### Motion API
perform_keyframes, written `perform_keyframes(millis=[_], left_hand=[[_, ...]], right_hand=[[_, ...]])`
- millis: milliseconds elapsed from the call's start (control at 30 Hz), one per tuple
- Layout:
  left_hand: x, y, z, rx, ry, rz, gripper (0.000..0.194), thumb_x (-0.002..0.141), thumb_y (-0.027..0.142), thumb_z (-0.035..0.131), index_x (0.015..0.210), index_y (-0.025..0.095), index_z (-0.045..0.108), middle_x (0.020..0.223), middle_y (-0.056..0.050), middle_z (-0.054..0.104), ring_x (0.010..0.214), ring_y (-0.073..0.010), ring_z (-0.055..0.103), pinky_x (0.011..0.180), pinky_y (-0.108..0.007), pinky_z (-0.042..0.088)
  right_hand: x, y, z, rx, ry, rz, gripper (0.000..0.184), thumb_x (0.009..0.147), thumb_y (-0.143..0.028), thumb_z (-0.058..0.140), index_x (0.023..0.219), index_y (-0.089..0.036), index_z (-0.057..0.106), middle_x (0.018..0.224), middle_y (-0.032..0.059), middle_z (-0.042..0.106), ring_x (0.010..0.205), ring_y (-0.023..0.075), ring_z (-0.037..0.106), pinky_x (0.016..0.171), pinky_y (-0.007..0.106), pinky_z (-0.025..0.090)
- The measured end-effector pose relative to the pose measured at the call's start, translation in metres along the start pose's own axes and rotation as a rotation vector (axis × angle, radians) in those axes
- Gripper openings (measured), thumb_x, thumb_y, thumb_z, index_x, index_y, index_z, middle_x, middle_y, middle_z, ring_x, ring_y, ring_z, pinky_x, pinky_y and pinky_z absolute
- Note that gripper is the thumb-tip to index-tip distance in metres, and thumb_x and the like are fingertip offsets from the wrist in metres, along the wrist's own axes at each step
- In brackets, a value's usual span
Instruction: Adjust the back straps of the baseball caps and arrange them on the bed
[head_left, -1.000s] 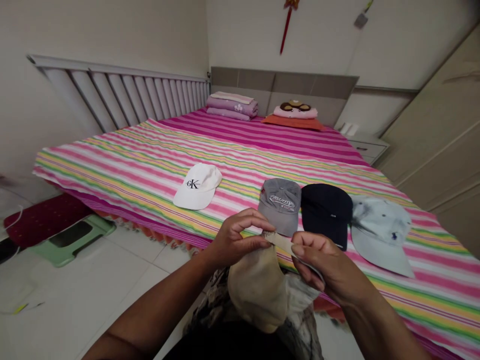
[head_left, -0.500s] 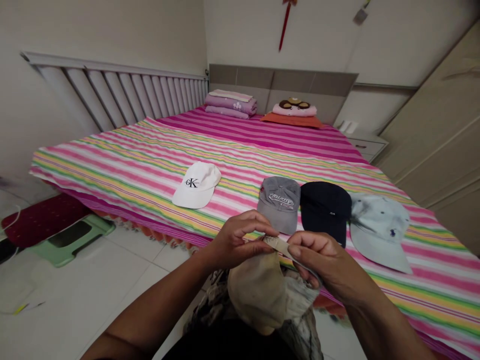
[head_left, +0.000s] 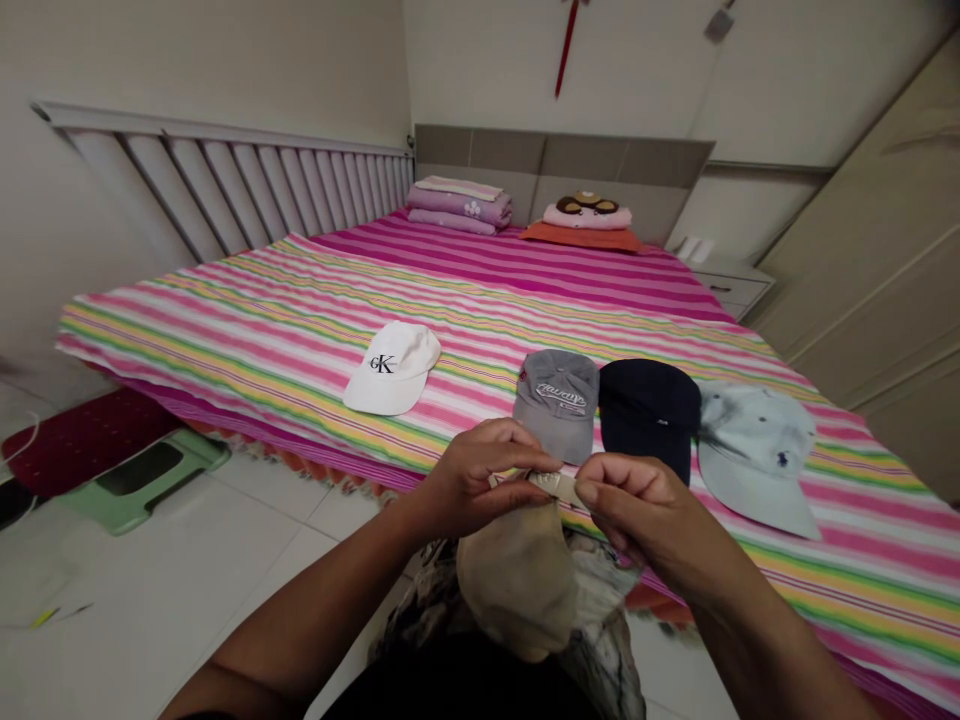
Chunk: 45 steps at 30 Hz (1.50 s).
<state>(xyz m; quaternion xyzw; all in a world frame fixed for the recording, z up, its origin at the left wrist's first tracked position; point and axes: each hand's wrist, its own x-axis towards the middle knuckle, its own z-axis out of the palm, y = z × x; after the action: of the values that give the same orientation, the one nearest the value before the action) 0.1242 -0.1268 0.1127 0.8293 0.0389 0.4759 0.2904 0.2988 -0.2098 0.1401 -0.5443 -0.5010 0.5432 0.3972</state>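
Note:
A beige cap [head_left: 517, 580] hangs over my lap, its back strap [head_left: 556, 485] stretched between my two hands. My left hand [head_left: 491, 468] pinches the strap's left part between thumb and fingers. On the right, my right hand [head_left: 637, 505] grips the strap's other end, thumb on top. Just beyond my hands lie a grey cap [head_left: 559, 400] with white lettering, a dark navy cap [head_left: 651, 415] and a pale blue cap [head_left: 761, 455], side by side. Farther left sits a white cap [head_left: 394, 368] with black letters.
The caps rest on a striped bedspread [head_left: 247, 320]. At the bed's head are folded purple bedding [head_left: 461, 210] and a pink bundle on an orange cloth [head_left: 577, 236]. A green stool [head_left: 157, 480] stands on the tiled floor at left; a white nightstand [head_left: 731, 285] is at right.
My right hand has shifted slightly up and left along the strap, closer to my left hand. The strap now runs straighter between them. The other caps lie as before.

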Motion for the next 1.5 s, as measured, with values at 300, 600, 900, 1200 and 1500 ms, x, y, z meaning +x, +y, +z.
perform_keyframes(millis=[300, 600, 900, 1200, 1500], left_hand=[[0.002, 0.001, -0.001, 0.054, -0.003, 0.034, 0.024, 0.074, 0.021, 0.066, 0.097, 0.014, 0.064, 0.075, -0.003, 0.06, 0.071, -0.011, 0.055, 0.077, -0.032, 0.048], [0.002, 0.003, -0.001, 0.107, -0.02, 0.025, 0.023, 0.076, 0.026, 0.063, 0.097, 0.017, 0.064, 0.074, -0.003, 0.061, 0.071, -0.012, 0.057, 0.082, -0.035, 0.046], [0.003, 0.006, 0.0, 0.164, -0.052, 0.023, 0.02, 0.078, 0.026, 0.061, 0.095, 0.016, 0.063, 0.075, -0.003, 0.061, 0.072, -0.0124, 0.056, 0.085, -0.036, 0.044], [0.002, 0.006, -0.003, 0.203, -0.039, -0.02, 0.02, 0.079, 0.029, 0.059, 0.095, 0.017, 0.062, 0.077, -0.004, 0.062, 0.076, -0.0145, 0.057, 0.085, -0.037, 0.044], [0.005, 0.009, 0.003, 0.215, -0.108, 0.001, 0.02, 0.082, 0.03, 0.054, 0.094, 0.015, 0.058, 0.081, -0.004, 0.062, 0.078, -0.0145, 0.057, 0.09, -0.038, 0.04]], right_hand=[[0.001, -0.001, 0.004, 0.006, -0.013, -0.041, 0.032, 0.073, -0.045, 0.061, 0.06, -0.017, 0.054, 0.038, -0.0074, 0.038, 0.032, 0.0033, 0.025, 0.03, 0.017, 0.017], [0.0, -0.008, 0.011, -0.046, 0.067, -0.109, 0.032, 0.069, -0.042, 0.064, 0.054, -0.017, 0.053, 0.04, -0.0069, 0.037, 0.034, 0.0038, 0.027, 0.032, 0.018, 0.021], [-0.002, -0.007, 0.011, -0.019, 0.056, -0.1, 0.029, 0.066, -0.041, 0.067, 0.056, -0.017, 0.054, 0.042, -0.0057, 0.042, 0.036, 0.004, 0.031, 0.033, 0.018, 0.024], [0.0, 0.001, 0.002, 0.044, -0.007, -0.05, 0.028, 0.071, -0.043, 0.065, 0.073, -0.016, 0.055, 0.055, -0.0028, 0.053, 0.041, 0.0057, 0.041, 0.04, 0.019, 0.031], [0.001, 0.005, 0.006, 0.062, 0.056, -0.053, 0.025, 0.072, -0.037, 0.064, 0.065, -0.016, 0.053, 0.047, -0.0063, 0.046, 0.037, 0.0037, 0.035, 0.038, 0.018, 0.023]])
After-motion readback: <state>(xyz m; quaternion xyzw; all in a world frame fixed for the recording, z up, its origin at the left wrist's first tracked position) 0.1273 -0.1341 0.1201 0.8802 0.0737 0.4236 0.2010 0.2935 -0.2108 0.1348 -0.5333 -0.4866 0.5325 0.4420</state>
